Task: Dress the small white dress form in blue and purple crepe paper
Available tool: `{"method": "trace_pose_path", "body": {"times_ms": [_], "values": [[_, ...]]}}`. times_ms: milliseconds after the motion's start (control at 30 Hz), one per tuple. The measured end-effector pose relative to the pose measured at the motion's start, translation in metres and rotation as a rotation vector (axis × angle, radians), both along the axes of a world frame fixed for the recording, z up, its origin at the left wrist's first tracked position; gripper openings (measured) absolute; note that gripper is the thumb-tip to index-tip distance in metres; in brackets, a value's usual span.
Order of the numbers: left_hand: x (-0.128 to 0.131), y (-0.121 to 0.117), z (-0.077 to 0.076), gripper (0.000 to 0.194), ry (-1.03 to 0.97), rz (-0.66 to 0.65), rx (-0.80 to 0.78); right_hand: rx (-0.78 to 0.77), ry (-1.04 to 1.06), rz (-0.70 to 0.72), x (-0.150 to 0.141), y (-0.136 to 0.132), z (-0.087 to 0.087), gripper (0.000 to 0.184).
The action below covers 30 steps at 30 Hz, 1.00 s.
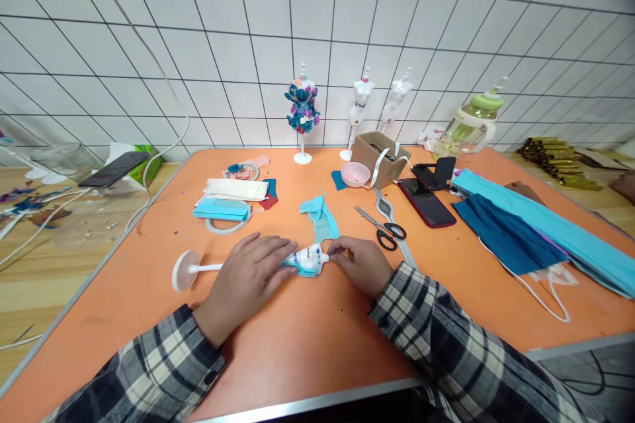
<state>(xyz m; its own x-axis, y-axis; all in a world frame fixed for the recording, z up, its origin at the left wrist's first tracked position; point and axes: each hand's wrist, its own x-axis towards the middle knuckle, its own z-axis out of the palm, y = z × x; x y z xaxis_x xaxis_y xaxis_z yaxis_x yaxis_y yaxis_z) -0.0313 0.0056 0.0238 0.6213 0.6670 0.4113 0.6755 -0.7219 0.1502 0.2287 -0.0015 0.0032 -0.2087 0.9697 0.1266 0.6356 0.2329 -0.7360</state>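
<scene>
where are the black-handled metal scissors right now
In the head view, the black-handled metal scissors lie flat on the orange table, right of centre, just beyond the right hand, between the light blue fabric piece and the dark red phone.

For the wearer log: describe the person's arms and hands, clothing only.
Both arms wear long plaid flannel sleeves in dark navy, grey and cream checks, reaching the wrists. The left sleeve shows a buttoned cuff; the right sleeve ends in a plain edge. The left hand and right hand are bare: no gloves, rings or watch visible.
</scene>
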Motion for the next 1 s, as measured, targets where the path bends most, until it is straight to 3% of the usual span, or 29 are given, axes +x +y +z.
{"method": "trace_pose_path", "body": {"times_ms": [133,300,467,600,733,867,1000], "values": [[-0.006,0.004,0.007,0.047,-0.046,0.048,-0.05,0.066,-0.009,0.04,0.0,0.002,0.0,0.011],[-0.018,0.006,0.013,0.053,0.131,-0.089,-0.105,0.088,-0.015,0.08,0.002,0.004,-0.002,0.016],[-0.021,0.006,0.009,0.059,0.194,-0.101,-0.171,0.085,-0.021,0.113,0.002,0.003,-0.002,0.018],[-0.019,0.007,0.005,0.059,0.216,-0.038,-0.214,0.078,-0.019,0.112,0.001,0.002,-0.004,0.018],[-0.016,0.005,0.008,0.046,0.174,0.026,-0.229,0.075,-0.005,0.101,0.001,0.002,-0.003,0.015],[-0.018,0.002,0.01,0.047,0.11,0.16,-0.235,0.051,0.107,0.036,0.003,0.001,-0.002,0.019],[-0.021,0.004,0.006,0.046,0.147,0.26,-0.359,-0.029,0.105,0.064,0.002,-0.001,-0.004,0.021]]}}
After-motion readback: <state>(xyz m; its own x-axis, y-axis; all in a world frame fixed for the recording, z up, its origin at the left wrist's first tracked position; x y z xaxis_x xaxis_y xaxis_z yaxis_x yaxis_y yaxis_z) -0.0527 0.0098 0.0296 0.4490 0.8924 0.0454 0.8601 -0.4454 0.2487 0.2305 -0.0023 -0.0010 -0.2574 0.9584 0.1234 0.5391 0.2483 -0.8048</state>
